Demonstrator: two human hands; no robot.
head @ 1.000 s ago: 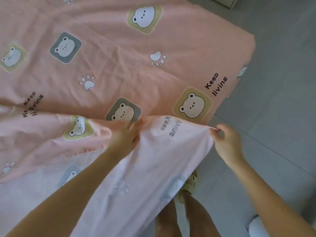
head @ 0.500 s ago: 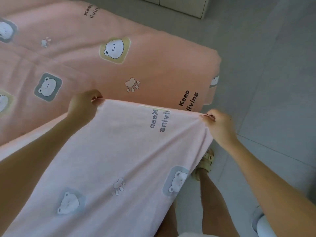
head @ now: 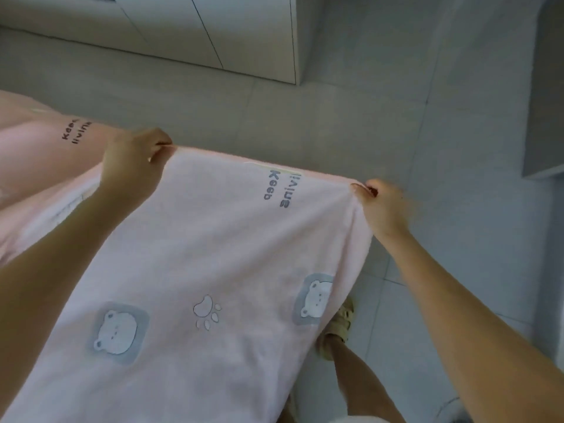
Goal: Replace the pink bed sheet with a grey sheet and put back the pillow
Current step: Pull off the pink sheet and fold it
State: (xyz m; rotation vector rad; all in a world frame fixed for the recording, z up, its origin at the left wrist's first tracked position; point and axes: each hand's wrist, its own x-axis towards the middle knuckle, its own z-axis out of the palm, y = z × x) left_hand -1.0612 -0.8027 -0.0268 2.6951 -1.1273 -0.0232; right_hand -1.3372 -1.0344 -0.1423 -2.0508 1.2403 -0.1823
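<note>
Close to the body, the pink bed sheet [head: 213, 254] is held up, pale side showing. The left hand [head: 137, 160] and right hand [head: 381, 206] each pinch its far edge. Stripping seems underway — the grey sheet and pillow, both unseen, are still to do. Beyond lies the tiled floor [head: 335, 117].

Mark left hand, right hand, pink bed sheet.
left hand [head: 134, 169], head view, back of the hand.
right hand [head: 384, 209], head view, back of the hand.
pink bed sheet [head: 213, 245], head view, pale underside between the hands.
</note>
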